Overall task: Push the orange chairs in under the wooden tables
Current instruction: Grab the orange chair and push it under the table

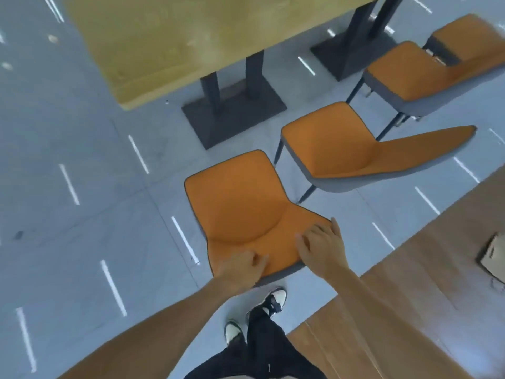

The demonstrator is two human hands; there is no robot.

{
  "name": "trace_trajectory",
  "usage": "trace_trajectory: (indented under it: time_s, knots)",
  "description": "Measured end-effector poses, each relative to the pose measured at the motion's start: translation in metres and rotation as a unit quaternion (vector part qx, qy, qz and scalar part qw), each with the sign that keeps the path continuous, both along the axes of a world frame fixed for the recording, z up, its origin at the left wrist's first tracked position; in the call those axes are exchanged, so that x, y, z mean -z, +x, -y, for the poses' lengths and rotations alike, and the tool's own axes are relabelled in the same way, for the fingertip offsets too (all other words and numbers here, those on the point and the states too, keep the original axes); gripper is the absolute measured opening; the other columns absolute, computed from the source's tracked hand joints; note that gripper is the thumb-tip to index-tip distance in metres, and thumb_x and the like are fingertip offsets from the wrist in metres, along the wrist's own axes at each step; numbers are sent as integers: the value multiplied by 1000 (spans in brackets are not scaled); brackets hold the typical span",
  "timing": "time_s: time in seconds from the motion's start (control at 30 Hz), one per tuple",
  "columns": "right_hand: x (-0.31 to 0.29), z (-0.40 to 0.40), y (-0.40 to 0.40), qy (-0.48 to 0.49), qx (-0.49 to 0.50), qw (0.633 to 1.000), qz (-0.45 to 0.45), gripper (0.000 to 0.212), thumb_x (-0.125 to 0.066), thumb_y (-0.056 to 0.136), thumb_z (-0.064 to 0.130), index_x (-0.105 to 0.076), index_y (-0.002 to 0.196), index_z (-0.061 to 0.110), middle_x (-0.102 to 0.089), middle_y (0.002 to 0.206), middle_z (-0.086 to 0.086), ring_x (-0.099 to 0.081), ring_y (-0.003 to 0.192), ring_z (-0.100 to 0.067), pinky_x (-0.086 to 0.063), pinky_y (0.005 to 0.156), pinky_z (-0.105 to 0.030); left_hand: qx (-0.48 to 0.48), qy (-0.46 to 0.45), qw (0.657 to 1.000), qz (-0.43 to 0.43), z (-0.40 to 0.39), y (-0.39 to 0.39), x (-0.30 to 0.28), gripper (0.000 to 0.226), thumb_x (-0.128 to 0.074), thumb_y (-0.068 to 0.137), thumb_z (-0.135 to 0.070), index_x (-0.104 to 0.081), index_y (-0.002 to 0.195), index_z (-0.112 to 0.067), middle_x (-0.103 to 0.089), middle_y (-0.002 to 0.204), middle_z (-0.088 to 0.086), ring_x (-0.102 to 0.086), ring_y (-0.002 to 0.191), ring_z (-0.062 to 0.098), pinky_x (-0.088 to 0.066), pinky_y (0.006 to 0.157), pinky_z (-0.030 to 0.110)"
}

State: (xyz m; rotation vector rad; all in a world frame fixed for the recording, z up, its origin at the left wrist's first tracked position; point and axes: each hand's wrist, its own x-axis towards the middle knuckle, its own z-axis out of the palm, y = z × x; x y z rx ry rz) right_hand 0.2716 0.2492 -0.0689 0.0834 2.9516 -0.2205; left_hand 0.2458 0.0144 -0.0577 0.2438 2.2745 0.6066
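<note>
Both hands are on the near chair (240, 198), right at the top of its backrest. The left hand (241, 265) has its fingers curled over the back's top edge, gripping it. The right hand (321, 248) lies flatter on the right corner of the same back, fingers spread and bent lightly over the orange face, thumb along the edge. That chair stands out on the grey floor (68, 160), its seat pointing toward the table (175, 42) but clear of the top, just short of the dark table base (235, 116).

To its right a second chair (336, 149) stands equally far out, its back leaning off to the right. Beyond it a third chair (410, 77) sits near another dark base (347, 56), and a fourth chair (470, 36) shows at the upper right edge, partly cut off.

A brown wooden surface (410, 283) runs along the lower right, with a small blurred cardboard-coloured thing (494, 255) on it; what it is cannot be told. No writing or label is readable anywhere. Below, dark trousers and black-and-white shoes (273, 298) stand just behind the near chair.
</note>
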Motion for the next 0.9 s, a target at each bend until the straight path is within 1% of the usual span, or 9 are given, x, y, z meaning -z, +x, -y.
trace_trajectory:
  time_s: [0.1, 0.13, 0.2, 0.3, 0.4, 0.5, 0.67, 0.8, 0.9]
  knots:
    - [7, -11, 9, 0, -95, 994, -45, 41, -45, 95, 47, -73, 80, 21, -71, 84, 5, -60, 94, -21, -32, 110, -47, -59, -2, 997, -39, -2, 33, 3, 49, -23, 96, -62, -57, 83, -29, -63, 83, -7, -60, 83, 17, -48, 84, 38]
    - [9, -14, 11, 0, -115, 992, -53, 42, -45, 96, 48, -72, 81, 19, -71, 85, 4, -60, 92, -21, -37, 104, -45, -69, -5, 996, -61, -4, 42, 5, 50, -19, 95, -62, -57, 88, -30, -63, 88, -8, -59, 88, 19, -46, 88, 40]
    - [14, -16, 11, -4, -138, 987, -84, 46, -39, 99, 45, -67, 76, 16, -68, 78, 0, -58, 80, -23, -44, 89, -44, -86, -24, 988, -124, -10, 51, 7, 50, -16, 95, -59, -57, 90, -31, -64, 90, -11, -58, 89, 18, -43, 90, 40]
    - [16, -12, 8, -27, -148, 980, -132, 44, -38, 98, 35, -58, 65, 15, -57, 62, -2, -50, 62, -23, -44, 69, -42, -94, -60, 979, -171, -14, 53, 7, 53, -18, 97, -54, -61, 81, -27, -65, 79, -11, -60, 78, 14, -47, 84, 37]
    - [16, -12, 4, -49, -155, 971, -173, 35, -46, 91, 25, -51, 57, 15, -47, 53, 0, -42, 52, -22, -39, 56, -37, -83, -82, 977, -180, -14, 48, 7, 52, -23, 97, -50, -60, 71, -24, -60, 68, -9, -57, 67, 14, -49, 72, 34]
    - [20, -15, -1, -71, -169, 964, -195, 32, -48, 85, 22, -47, 54, 16, -43, 50, 1, -38, 48, -21, -34, 50, -32, -90, -93, 971, -199, -16, 49, 11, 52, -23, 95, -50, -60, 69, -24, -60, 64, -9, -55, 63, 12, -50, 64, 32]
    - [27, -19, -32, -79, -177, 959, -207, 30, -48, 84, 21, -55, 55, 15, -49, 51, 0, -44, 47, -22, -37, 48, -31, -101, -93, 965, -224, -16, 19, 18, 50, -26, 94, -49, -60, 68, -24, -60, 63, -9, -55, 63, 12, -50, 58, 30]
    - [19, -11, -81, -67, -180, 962, -195, 35, -46, 84, 21, -47, 50, 16, -43, 46, 0, -39, 44, -22, -33, 48, -30, -120, -89, 961, -231, -14, -28, 17, 50, -24, 93, -50, -54, 62, -25, -58, 60, -8, -54, 59, 15, -51, 58, 34]
    - [16, -5, -128, -65, -180, 963, -189, 37, -44, 84, 21, -42, 47, 16, -37, 44, 0, -33, 43, -21, -28, 47, -29, -134, -90, 956, -247, -9, -75, 22, 50, -27, 91, -49, -44, 52, -22, -53, 51, -7, -48, 51, 15, -45, 49, 29]
